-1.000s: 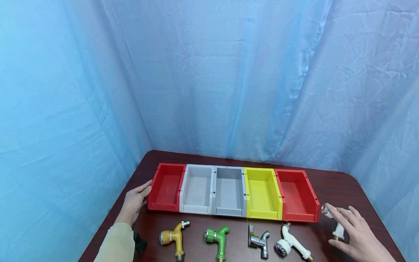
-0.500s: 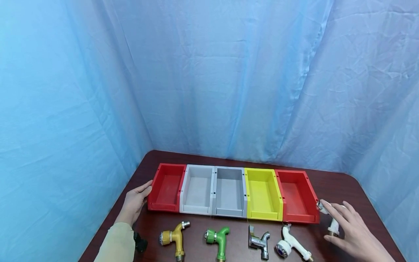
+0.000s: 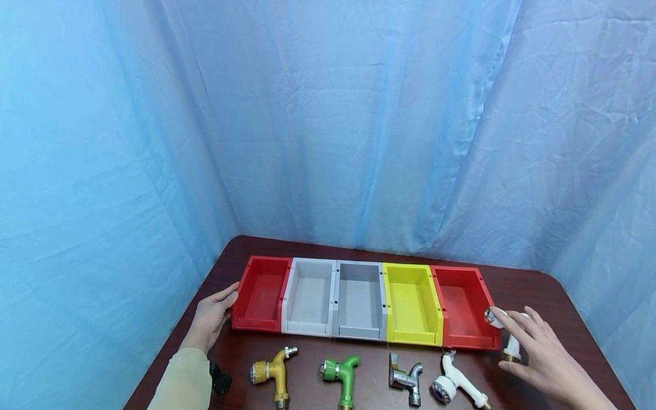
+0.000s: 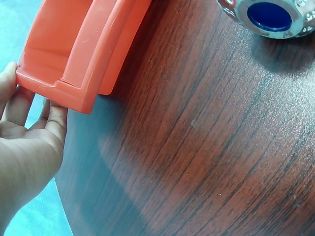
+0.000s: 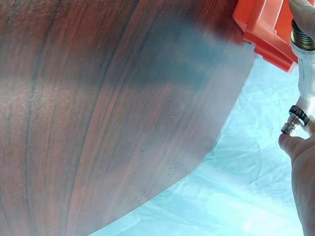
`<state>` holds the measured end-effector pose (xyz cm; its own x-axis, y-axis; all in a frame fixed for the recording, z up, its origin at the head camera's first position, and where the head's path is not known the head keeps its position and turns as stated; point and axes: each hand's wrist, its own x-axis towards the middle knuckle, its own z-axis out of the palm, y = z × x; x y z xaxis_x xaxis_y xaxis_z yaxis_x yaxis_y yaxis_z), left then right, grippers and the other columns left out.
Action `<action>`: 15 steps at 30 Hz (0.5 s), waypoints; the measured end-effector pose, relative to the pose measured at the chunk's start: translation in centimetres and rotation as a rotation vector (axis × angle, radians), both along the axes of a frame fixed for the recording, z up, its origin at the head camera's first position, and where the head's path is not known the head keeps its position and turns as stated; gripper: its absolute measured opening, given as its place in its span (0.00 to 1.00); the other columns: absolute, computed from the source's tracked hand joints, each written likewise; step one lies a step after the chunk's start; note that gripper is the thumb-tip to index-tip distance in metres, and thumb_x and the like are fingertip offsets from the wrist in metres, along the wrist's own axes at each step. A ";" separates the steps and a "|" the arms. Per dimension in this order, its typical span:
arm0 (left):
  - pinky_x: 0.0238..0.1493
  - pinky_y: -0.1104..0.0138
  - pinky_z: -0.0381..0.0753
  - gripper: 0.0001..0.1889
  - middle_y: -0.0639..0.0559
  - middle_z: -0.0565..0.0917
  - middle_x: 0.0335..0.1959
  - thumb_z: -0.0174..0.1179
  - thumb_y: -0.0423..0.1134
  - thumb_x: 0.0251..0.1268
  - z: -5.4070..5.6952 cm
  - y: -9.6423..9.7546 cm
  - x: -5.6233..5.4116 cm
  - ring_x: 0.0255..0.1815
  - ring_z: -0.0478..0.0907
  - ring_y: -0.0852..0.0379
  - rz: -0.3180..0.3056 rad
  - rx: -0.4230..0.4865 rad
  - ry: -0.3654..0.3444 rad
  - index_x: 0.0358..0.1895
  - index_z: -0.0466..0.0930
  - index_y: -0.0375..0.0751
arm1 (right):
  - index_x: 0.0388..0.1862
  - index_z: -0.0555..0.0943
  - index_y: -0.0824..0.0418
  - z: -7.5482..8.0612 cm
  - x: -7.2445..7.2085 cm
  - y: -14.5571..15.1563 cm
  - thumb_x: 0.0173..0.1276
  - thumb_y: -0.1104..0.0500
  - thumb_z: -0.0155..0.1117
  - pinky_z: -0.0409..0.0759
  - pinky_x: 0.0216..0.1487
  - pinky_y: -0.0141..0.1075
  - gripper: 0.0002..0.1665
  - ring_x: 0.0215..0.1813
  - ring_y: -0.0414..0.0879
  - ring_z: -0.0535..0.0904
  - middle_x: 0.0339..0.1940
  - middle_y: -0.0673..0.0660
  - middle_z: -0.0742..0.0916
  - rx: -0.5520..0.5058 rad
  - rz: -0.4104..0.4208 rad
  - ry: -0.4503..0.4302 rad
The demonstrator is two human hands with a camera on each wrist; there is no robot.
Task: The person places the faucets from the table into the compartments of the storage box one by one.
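Right hand (image 3: 538,348) grips white tap (image 5: 307,78) by right-end red bin (image 3: 471,341); left hand (image 3: 207,320) holds left-end red bin (image 3: 256,325).
I see glossy white body, threaded brass end (image 5: 301,40), ribbed metal nozzle (image 5: 290,126). Bins: smooth, open-fronted. Table (image 4: 187,147): streaky wood grain. From my feed, can't tell whether tap overhangs bin edge.

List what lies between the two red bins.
The head view shows the white bin, grey bin and yellow bin between the left red bin and the right red bin.
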<state>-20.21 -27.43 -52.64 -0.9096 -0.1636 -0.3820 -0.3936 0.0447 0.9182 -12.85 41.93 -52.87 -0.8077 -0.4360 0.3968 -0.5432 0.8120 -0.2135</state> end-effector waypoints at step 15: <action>0.73 0.48 0.68 0.28 0.40 0.59 0.81 0.55 0.45 0.80 -0.3 -0.1 -0.1 0.79 0.60 0.38 0.007 0.011 0.005 0.78 0.65 0.49 | 0.81 0.63 0.51 0.3 -0.7 -1.5 0.34 0.55 0.91 0.44 0.72 0.78 0.73 0.69 0.80 0.58 0.65 0.63 0.75 0.021 -0.039 -0.056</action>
<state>-20.28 -27.51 -52.90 -0.9104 -0.1656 -0.3791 -0.3891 0.0315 0.9206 -13.58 40.40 -52.59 -0.8450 -0.4117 0.3414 -0.4987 0.8370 -0.2250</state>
